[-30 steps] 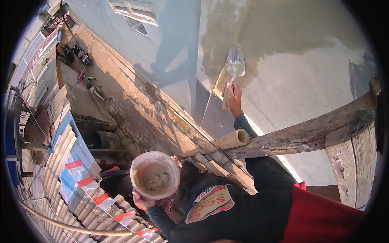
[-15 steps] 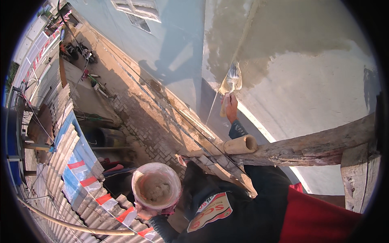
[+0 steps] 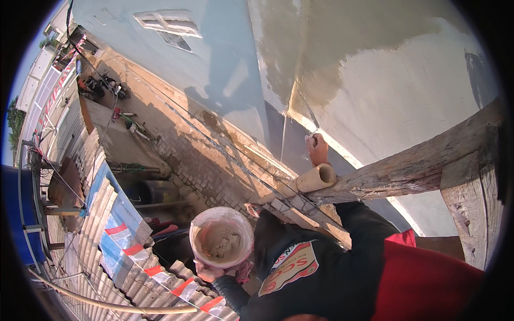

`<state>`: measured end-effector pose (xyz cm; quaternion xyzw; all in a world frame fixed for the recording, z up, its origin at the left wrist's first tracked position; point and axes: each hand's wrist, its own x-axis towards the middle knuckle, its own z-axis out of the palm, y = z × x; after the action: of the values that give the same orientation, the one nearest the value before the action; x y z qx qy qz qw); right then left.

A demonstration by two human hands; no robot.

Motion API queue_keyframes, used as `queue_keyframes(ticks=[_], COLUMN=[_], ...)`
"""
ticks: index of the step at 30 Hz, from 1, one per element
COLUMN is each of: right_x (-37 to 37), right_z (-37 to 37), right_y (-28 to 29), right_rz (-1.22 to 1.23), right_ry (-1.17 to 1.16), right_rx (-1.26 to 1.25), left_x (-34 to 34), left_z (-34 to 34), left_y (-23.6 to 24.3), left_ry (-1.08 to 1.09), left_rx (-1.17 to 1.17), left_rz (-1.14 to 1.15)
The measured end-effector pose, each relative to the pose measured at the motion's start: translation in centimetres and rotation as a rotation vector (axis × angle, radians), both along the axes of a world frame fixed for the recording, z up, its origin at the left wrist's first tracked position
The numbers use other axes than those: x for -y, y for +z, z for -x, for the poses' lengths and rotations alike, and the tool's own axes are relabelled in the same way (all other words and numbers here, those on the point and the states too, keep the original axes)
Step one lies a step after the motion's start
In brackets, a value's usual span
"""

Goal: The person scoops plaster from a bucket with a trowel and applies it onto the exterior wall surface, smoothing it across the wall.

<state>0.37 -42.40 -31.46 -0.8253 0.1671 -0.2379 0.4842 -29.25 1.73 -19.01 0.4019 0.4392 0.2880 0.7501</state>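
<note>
My left hand (image 3: 210, 272) grips a pale round bucket (image 3: 196, 251) from below its near side. Grey-beige wet mortar (image 3: 224, 243) lies inside, and a pink cloth-like piece (image 3: 244, 272) hangs by the bucket. Ahead to the right, my right hand (image 3: 317, 148) is closed around a trowel; its handle is mostly hidden. The thin trowel blade (image 3: 309, 111) appears nearly edge-on, pointing up along the wall corner. Beside it, the wall (image 3: 396, 101) carries a darker damp-looking coat above a paler area.
A bamboo pole end (image 3: 323, 176) and a thick wooden beam (image 3: 396, 167) cross between me and the wall. Far below runs a paved alley (image 3: 198, 171). Corrugated roofing (image 3: 96, 235) with red-and-white flags (image 3: 155, 272) lies left. A light-blue wall (image 3: 214, 64) stands ahead.
My right hand has drawn down and slightly right from the wall corner, turning the trowel from broad face to nearly edge-on. The bucket sits slightly farther right in view, still held.
</note>
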Motion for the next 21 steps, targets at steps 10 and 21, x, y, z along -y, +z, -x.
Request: queue_keyframes(ticks=[10,21], right_x=[3.3,2.6], right_z=[0.2,-6.1], right_y=[3.8,3.8], right_rz=[0.240,0.578], right_ry=[0.318,0.471], right_rx=[-0.423,-0.750], left_x=[0.5,-0.1], left_z=[-2.3,0.5], left_y=[0.6,0.0], left_ry=[-0.122,-0.020], left_rx=[0.012,-0.023], left_rz=[-0.111,-0.066])
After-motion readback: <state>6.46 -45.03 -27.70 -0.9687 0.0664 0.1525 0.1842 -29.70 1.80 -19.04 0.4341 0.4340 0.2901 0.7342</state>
